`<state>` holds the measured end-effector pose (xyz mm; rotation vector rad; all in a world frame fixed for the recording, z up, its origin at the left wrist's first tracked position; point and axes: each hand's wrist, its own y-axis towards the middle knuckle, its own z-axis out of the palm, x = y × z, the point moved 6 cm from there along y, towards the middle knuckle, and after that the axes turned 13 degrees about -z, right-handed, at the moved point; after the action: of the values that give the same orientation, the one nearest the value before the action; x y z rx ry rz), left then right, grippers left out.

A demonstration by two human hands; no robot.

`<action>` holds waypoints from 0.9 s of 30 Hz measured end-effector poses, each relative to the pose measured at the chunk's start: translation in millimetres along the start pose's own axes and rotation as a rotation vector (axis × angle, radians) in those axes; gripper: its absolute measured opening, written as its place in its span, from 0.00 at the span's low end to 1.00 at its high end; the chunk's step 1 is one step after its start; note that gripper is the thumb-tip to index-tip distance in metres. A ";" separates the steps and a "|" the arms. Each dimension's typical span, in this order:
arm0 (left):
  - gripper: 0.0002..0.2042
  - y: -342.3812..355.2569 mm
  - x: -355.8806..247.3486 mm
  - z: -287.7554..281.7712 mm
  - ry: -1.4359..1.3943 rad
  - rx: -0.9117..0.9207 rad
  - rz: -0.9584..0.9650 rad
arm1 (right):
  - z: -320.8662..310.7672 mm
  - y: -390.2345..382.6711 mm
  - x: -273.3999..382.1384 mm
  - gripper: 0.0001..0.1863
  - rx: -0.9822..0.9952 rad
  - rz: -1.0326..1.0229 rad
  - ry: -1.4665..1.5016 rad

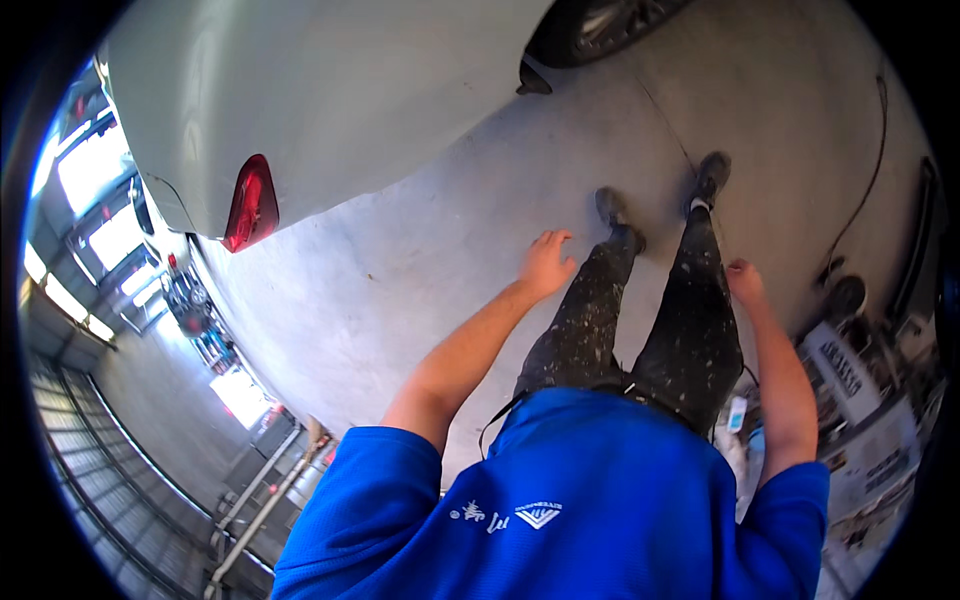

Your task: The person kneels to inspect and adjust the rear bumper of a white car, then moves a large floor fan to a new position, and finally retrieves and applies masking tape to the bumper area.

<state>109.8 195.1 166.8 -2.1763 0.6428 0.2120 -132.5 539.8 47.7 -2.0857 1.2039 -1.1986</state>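
Note:
My left hand [547, 264] hangs in the air beside my left thigh, its fingers loosely bent and apart, with nothing in it. The pale car body [330, 110] is the large thing nearest to it, up and to the left, and the hand does not touch it. My right hand [745, 282] hangs beside my right leg. Its fingers are small in view and partly turned away, so I cannot tell whether they are closed or hold anything. A red tail light [252, 205] sits at the car's corner.
A wheel [605, 28] of the car shows at the top. The grey floor [400, 270] stretches around my feet. On the right lie a dark cable [880, 140], a long dark strip [912, 240] and cluttered boxes [845, 375]. Metal rails [250, 515] stand at the lower left.

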 end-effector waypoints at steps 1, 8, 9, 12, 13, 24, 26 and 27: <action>0.18 -5.1 15.4 3.7 -0.017 0.037 -0.042 | 25.8 -10.4 -43.9 0.12 0.060 0.086 -0.018; 0.16 -83.6 89.6 -13.4 0.044 0.157 -0.245 | 133.3 -180.0 -105.6 0.14 0.595 -0.166 0.285; 0.15 -93.3 98.0 -10.5 0.025 0.174 -0.283 | 144.5 -198.5 -109.8 0.15 0.614 -0.120 0.369; 0.15 -116.1 106.5 -8.2 0.079 0.196 -0.346 | 96.8 -250.6 -42.0 0.22 0.726 0.595 0.865; 0.15 -122.1 107.1 -6.1 0.067 0.201 -0.359 | 93.6 -261.5 -36.6 0.24 0.779 0.594 0.902; 0.13 -168.9 -7.4 33.7 -0.002 0.271 -0.294 | 125.3 -323.8 -117.3 0.13 0.188 0.464 0.848; 0.13 -181.3 -24.4 24.1 -0.039 0.230 -0.269 | 102.6 -315.5 -114.0 0.13 0.041 0.457 0.922; 0.13 -188.9 -28.3 18.3 -0.055 0.213 -0.259 | 92.2 -314.0 -115.7 0.13 -0.028 0.455 0.961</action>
<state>184.2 317.8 294.2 -2.0154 0.3308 0.0625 64.0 797.9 171.3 -1.0808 1.9420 -1.9952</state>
